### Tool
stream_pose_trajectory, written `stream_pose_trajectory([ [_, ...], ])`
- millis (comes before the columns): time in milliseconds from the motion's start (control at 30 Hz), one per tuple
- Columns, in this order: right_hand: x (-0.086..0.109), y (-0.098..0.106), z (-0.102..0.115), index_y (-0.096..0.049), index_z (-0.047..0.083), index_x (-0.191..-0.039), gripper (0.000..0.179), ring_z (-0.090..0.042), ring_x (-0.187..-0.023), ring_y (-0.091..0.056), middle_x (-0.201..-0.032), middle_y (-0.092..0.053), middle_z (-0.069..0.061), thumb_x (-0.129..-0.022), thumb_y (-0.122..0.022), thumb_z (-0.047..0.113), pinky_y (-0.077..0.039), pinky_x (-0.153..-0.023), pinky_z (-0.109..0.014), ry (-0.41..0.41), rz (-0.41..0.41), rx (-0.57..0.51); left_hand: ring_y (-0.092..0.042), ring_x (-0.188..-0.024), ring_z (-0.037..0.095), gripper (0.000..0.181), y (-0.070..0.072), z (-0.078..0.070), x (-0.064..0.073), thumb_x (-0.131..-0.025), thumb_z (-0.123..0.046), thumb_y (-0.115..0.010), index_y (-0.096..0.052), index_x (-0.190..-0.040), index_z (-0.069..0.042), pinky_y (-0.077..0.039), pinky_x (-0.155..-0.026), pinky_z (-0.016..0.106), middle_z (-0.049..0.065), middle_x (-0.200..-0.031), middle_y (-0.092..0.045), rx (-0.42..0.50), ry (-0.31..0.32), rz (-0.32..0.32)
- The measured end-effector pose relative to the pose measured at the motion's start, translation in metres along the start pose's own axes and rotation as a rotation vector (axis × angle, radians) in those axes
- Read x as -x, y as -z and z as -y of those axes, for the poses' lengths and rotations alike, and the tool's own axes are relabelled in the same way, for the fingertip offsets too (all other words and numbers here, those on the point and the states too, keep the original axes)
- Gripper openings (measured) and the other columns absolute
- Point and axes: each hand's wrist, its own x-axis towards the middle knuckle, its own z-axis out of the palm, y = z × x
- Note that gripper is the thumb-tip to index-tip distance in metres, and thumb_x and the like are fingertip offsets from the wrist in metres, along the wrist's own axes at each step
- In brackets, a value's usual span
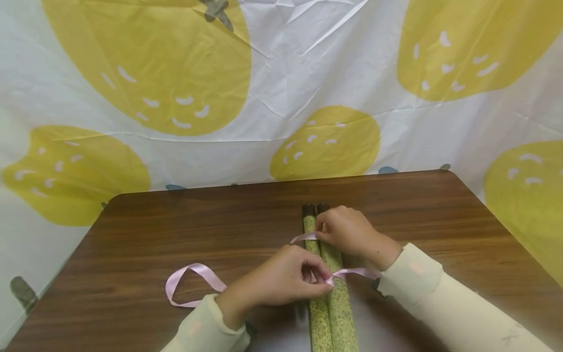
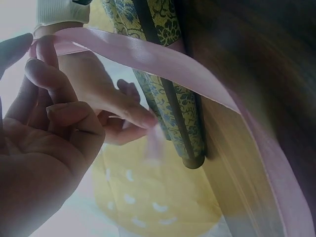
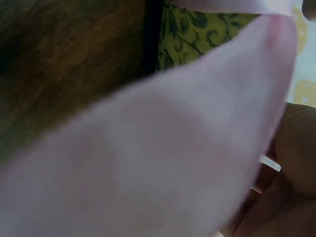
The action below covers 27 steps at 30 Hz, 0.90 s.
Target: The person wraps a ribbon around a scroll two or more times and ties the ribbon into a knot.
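A scroll (image 1: 343, 313) in green-gold patterned brocade, rolled into two side-by-side rolls with dark end caps, lies lengthwise on the table. Pink ribbon (image 1: 358, 272) crosses it. Thumb and fingertips of my left hand (image 1: 286, 276) pinch the ribbon just over the rolls. Farther up, my right hand (image 1: 349, 232) pinches another stretch of the ribbon, seen blurred below its fingertips in the left wrist view. There the ribbon (image 2: 163, 61) runs from my left fingers past the brocade. In the right wrist view the ribbon (image 3: 163, 148) hides most of the scroll.
A loose loop of the ribbon (image 1: 210, 276) lies left of my left forearm on the brown wood-grain table (image 1: 145, 234). Behind the table's far edge hangs a white cloth with yellow fruit prints (image 1: 325, 142). Something pale lies under the near part of the rolls.
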Motion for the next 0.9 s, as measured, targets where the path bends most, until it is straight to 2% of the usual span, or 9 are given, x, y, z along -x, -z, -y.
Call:
stream_pose_trajectory([
  [267,0.01,0.002,-0.004,-0.074,0.017,-0.092,0.006,-0.006,-0.056,-0.05,-0.064,-0.059,0.009,-0.088,-0.074,0.021,-0.043,-0.053,-0.026,-0.002,-0.025,-0.055,-0.054,-0.061,-0.002,0.004,0.0,0.0,0.0,-0.085,-0.015,-0.076,-0.076,-0.087,-0.012,-0.049,-0.059,0.017,-0.006,-0.074,-0.068,-0.006,-0.004,-0.004],
  [467,0.033,0.012,-0.003,-0.073,0.016,-0.09,0.003,-0.004,-0.062,-0.051,-0.069,-0.059,0.01,-0.089,-0.071,0.018,-0.045,-0.058,-0.023,-0.02,-0.064,-0.11,-0.056,-0.063,-0.001,0.004,0.001,-0.001,0.0,-0.085,-0.015,-0.077,-0.076,-0.088,-0.012,-0.051,-0.061,0.018,-0.01,-0.073,-0.067,0.002,0.026,-0.007],
  [600,0.051,0.022,0.001,-0.071,0.014,-0.089,0.003,-0.004,-0.063,-0.053,-0.07,-0.06,0.012,-0.091,-0.07,0.016,-0.047,-0.059,-0.021,-0.026,-0.077,-0.203,-0.057,-0.063,-0.001,0.005,0.002,-0.001,0.0,-0.085,-0.014,-0.077,-0.076,-0.09,-0.012,-0.051,-0.06,0.018,-0.009,-0.074,-0.068,0.01,0.03,-0.014],
  [800,0.07,0.034,0.012,-0.065,0.02,-0.081,0.012,-0.001,-0.06,-0.053,-0.067,-0.058,0.014,-0.091,-0.071,0.016,-0.048,-0.056,-0.021,0.056,-0.03,-0.342,-0.056,-0.062,-0.001,0.006,0.002,0.0,0.0,-0.086,-0.015,-0.076,-0.076,-0.091,-0.011,-0.051,-0.059,0.018,-0.005,-0.076,-0.069,0.012,0.021,-0.032],
  [900,0.076,0.035,0.019,-0.063,0.023,-0.077,0.017,0.001,-0.059,-0.05,-0.065,-0.055,0.016,-0.092,-0.071,0.023,-0.048,-0.054,-0.021,0.109,0.007,-0.375,-0.058,-0.064,-0.001,0.007,0.002,0.0,0.0,-0.086,-0.015,-0.077,-0.076,-0.092,-0.011,-0.052,-0.06,0.019,-0.003,-0.077,-0.071,0.016,0.022,-0.042],
])
